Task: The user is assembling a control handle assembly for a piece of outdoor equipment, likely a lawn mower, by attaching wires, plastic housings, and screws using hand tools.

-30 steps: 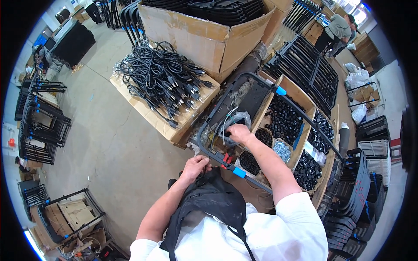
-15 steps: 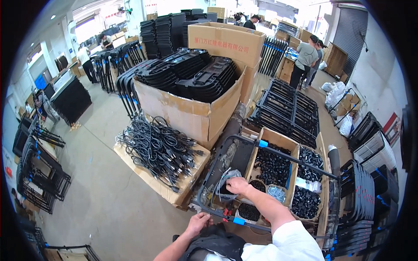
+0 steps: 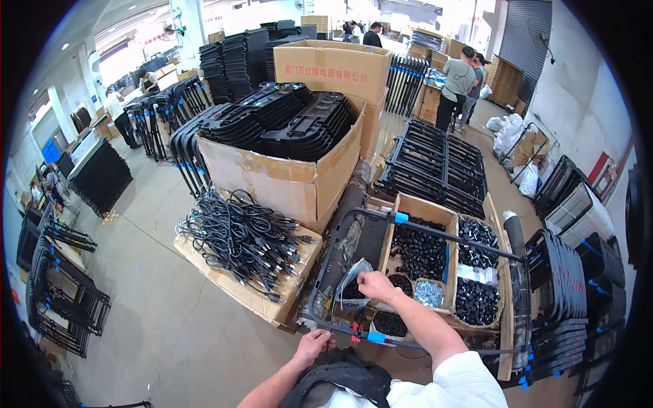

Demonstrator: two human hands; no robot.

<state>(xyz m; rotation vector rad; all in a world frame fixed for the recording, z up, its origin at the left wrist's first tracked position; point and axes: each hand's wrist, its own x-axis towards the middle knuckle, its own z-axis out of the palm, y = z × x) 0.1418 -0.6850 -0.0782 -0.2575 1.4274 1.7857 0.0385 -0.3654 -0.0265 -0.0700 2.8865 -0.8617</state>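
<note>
A black tubular frame with blue tape on it lies across the workbench. My left hand is closed by the frame's near left corner, fingertips close to the tube; what they hold is hidden. Inside the frame's left part, my right hand is closed at the edge of a clear plastic bag with small dark parts in it. Whether it grips the bag or a small piece cannot be made out. Beside that hand stand a container of silver screws and a tub of small black parts.
A wooden tray holds black plastic parts. Left of the bench, black power cords are heaped on cardboard. Behind them stands a large carton of black panels. Stacked black frames lie beyond the tray. Several people work farther off.
The view has shifted slightly, so the scene sits a little further left. My right hand has stayed at the plastic bag, its fingers now by the bag's right edge. My left hand stays near the frame corner.
</note>
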